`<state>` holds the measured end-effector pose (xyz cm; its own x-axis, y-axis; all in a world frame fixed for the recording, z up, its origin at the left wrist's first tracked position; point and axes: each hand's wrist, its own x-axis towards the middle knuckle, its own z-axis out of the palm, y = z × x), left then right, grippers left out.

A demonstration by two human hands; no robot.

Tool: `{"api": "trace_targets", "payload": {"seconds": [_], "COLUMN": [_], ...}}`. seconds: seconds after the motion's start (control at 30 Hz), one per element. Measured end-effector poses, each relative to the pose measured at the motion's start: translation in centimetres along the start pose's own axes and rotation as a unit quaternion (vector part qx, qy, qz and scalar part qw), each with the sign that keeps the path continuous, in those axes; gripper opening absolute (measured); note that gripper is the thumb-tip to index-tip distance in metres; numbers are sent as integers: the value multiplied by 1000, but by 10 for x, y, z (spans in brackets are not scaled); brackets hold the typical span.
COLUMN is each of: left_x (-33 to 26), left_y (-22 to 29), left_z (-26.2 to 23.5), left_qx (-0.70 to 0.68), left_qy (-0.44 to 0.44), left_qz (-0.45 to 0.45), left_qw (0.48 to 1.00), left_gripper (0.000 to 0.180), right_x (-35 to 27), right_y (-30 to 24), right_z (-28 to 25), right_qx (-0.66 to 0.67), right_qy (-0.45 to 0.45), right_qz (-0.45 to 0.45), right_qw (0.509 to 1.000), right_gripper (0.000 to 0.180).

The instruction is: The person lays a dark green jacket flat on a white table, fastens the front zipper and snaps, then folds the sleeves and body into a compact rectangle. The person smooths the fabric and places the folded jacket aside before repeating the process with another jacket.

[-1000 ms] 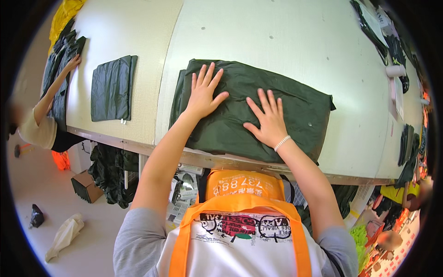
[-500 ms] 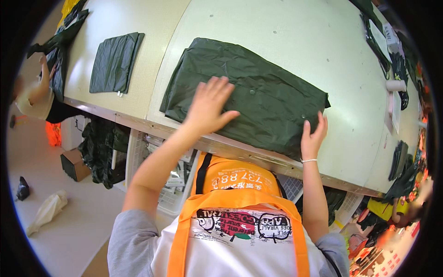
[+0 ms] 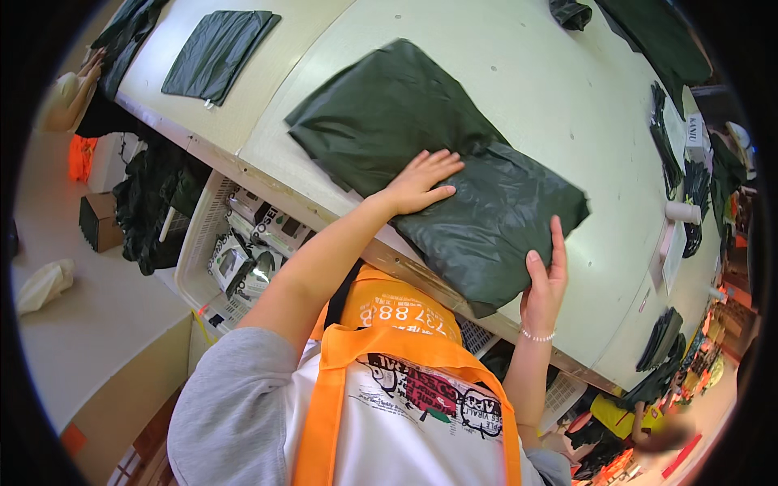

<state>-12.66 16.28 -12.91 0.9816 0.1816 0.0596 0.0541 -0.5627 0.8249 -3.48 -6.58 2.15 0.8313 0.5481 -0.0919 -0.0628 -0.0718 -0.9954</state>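
The left hand lies flat with fingers spread on the dark green garment, pressing its middle. The right hand grips the garment's right edge, thumb on top. The garment lies on the pale table, near its front edge. A second folded garment lies well apart at the left.
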Motion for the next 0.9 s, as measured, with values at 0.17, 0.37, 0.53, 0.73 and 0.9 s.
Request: {"api": "trace_targets", "payload": {"seconds": [0.17, 0.37, 0.53, 0.73, 0.9], "left_x": [-20, -34, -42, -22, -16], "left_y": [30, 13, -6, -5, -4], "left_z": [-11, -10, -14, -17, -21], "left_qx": [-677, -848, -851, -831, -768], "left_qy": [55, 118, 138, 78, 13], "left_qz": [-12, -37, -82, -156, -242], "left_qw": [734, 516, 500, 528, 593], "left_gripper": [47, 46, 45, 44, 43], "right_x": [67, 154, 147, 84, 48], "right_y": [-65, 54, 5, 81, 81], "right_z": [134, 211, 133, 9, 12], "right_qx": [-96, -312, -313, -281, -256], "right_qy": [-149, -352, -188, -222, -101], "right_qz": [71, 8, -315, 1, -31], "right_qw": [982, 882, 876, 934, 961], "right_gripper": [35, 55, 42, 52, 38]}}
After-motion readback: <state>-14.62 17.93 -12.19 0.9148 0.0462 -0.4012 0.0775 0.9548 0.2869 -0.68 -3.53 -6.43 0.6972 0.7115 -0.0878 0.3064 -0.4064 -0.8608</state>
